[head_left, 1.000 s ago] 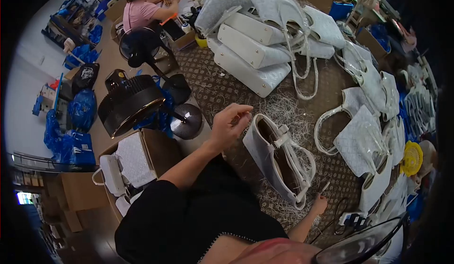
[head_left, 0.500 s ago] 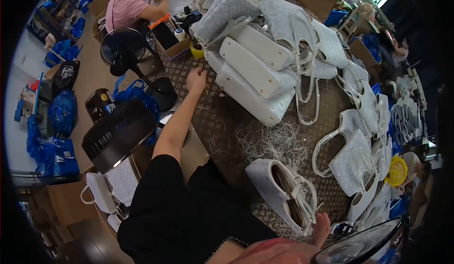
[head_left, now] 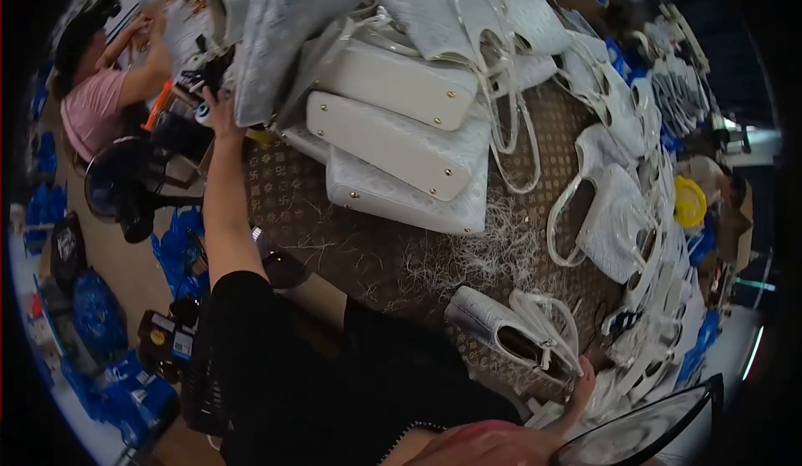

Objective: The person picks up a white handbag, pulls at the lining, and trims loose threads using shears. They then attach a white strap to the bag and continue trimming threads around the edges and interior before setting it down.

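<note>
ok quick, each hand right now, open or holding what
Left hand: beside piled handbags, grip can't be told.
Right hand: at the near white handbag, grip can't be told.

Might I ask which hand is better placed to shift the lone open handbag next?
Right, probably: the right hand is at the lone handbag, while the left hand is outstretched beside the stacked handbags.

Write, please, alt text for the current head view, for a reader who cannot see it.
A person's left hand is beside piled white bags on a patterned table, while the right hand is at a single white bag near loose threads. A co-worker in pink is nearby.
</note>
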A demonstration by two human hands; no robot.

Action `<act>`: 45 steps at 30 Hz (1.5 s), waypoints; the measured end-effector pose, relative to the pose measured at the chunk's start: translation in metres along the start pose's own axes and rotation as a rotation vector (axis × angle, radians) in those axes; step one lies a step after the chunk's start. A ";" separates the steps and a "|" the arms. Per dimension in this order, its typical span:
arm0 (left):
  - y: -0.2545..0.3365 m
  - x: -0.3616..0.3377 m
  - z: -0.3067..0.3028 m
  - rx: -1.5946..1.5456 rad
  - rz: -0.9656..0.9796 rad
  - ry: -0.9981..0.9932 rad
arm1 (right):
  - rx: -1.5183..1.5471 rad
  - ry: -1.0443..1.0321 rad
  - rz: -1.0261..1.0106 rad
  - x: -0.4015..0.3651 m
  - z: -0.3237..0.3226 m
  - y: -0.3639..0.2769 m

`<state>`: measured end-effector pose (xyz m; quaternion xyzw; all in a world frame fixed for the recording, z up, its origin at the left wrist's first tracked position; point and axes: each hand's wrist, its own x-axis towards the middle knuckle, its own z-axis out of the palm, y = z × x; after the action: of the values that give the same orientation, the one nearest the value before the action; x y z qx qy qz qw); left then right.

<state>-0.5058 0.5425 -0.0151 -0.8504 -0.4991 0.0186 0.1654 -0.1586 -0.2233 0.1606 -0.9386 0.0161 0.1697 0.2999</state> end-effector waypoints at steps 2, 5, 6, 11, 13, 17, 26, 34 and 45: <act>-0.003 0.010 -0.006 0.057 0.065 -0.120 | 0.008 0.011 0.044 -0.005 -0.001 0.005; -0.035 0.037 0.061 0.354 0.078 -0.194 | 0.031 0.017 0.063 0.001 -0.004 0.030; -0.043 0.038 0.077 0.594 0.138 -0.121 | 0.053 0.039 0.065 0.000 -0.001 0.032; -0.077 0.059 0.146 0.228 0.489 0.472 | 0.140 0.143 -0.046 -0.005 0.007 0.019; -0.031 0.052 0.116 0.107 0.450 0.346 | 0.278 0.197 -0.026 -0.005 0.013 0.020; -0.072 0.021 0.034 -0.002 0.239 0.094 | 0.428 0.167 -0.046 -0.010 0.021 0.008; 0.095 -0.186 -0.304 -0.733 -0.196 -0.001 | 0.492 0.304 -0.458 -0.018 0.018 -0.006; 0.351 -0.333 -0.411 -1.722 0.596 -0.686 | 0.949 -0.518 -0.720 -0.045 0.015 -0.051; 0.331 -0.319 -0.371 -1.264 0.285 -0.492 | 1.502 -0.419 -0.686 -0.018 -0.029 -0.003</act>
<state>-0.3137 0.0239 0.1930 -0.8120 -0.3206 -0.0617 -0.4838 -0.1665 -0.2388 0.1906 -0.3925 -0.2170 0.1839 0.8746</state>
